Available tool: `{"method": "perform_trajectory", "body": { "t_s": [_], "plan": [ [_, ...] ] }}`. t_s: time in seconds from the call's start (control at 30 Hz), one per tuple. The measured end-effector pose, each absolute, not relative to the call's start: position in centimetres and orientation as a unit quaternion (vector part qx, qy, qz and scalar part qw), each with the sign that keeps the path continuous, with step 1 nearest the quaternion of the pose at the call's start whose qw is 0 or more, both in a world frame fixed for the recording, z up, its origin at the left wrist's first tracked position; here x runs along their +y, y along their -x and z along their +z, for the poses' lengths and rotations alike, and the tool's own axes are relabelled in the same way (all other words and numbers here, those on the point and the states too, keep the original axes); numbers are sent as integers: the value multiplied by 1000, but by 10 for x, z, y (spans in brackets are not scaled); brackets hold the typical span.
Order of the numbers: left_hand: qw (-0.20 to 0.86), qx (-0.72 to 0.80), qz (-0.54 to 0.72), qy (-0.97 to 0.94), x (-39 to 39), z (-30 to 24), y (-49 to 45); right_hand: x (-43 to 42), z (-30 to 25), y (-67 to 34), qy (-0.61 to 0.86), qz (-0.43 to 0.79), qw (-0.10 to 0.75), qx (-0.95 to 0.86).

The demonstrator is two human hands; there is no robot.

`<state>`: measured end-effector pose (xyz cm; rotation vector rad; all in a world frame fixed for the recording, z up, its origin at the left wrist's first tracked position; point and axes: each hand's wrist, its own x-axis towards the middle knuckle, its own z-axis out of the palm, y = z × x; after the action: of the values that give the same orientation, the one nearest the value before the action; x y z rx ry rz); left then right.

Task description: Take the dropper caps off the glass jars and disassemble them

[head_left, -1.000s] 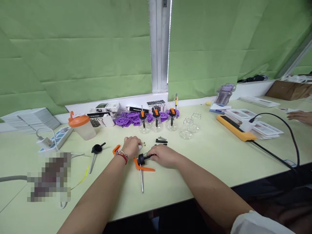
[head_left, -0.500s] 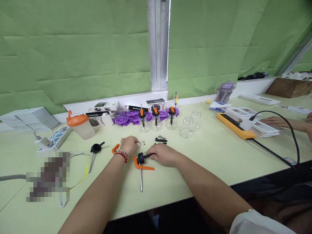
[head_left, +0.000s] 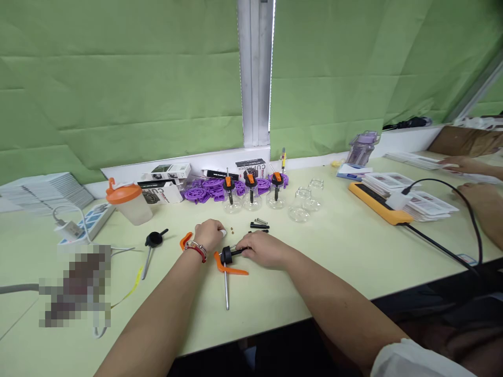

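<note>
My right hand [head_left: 262, 248] is closed on the black nozzle end of a pump head [head_left: 228, 259], which has an orange trigger and a metal tube and lies on the pale green table [head_left: 334, 251]. My left hand [head_left: 209, 233] rests curled on the table just left of it. A small white piece shows at its fingertips, and an orange trigger part [head_left: 184, 240] lies by the wrist. Two tiny brown bits [head_left: 232, 229] lie between the hands, and a black piece with a spring [head_left: 260, 224] lies just beyond my right hand.
Another pump head [head_left: 151, 245] lies to the left. Behind stand three glass bottles with pumps [head_left: 251, 195], two bare glass bottles [head_left: 306, 201], purple parts [head_left: 208, 190], boxes and an orange-lidded cup [head_left: 129, 202]. A yellow device with a black cable [head_left: 378, 205] lies right, near another person's hands [head_left: 473, 193].
My hands have hardly moved. The other person's hands at the right edge have shifted over the papers there.
</note>
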<state>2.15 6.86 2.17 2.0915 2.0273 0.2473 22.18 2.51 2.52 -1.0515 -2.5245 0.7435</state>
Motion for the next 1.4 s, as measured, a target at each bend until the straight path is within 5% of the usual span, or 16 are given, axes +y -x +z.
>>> {"method": "perform_trajectory", "body": {
  "t_s": [0.53,0.83,1.1,1.4],
  "plan": [
    [130,686,117,-707,71,17,-17,26,26,-222,368,272,154,-875],
    [221,667,241,-670,26,67,-2,22,28,-220,417,281,154,-850],
    [360,607,236,-668,-32,47,-8,7,25,-203,424,294,294,-805],
    [342,588,311,-664,-55,36,11,6,10,-183,375,550,327,-671]
  ]
}}
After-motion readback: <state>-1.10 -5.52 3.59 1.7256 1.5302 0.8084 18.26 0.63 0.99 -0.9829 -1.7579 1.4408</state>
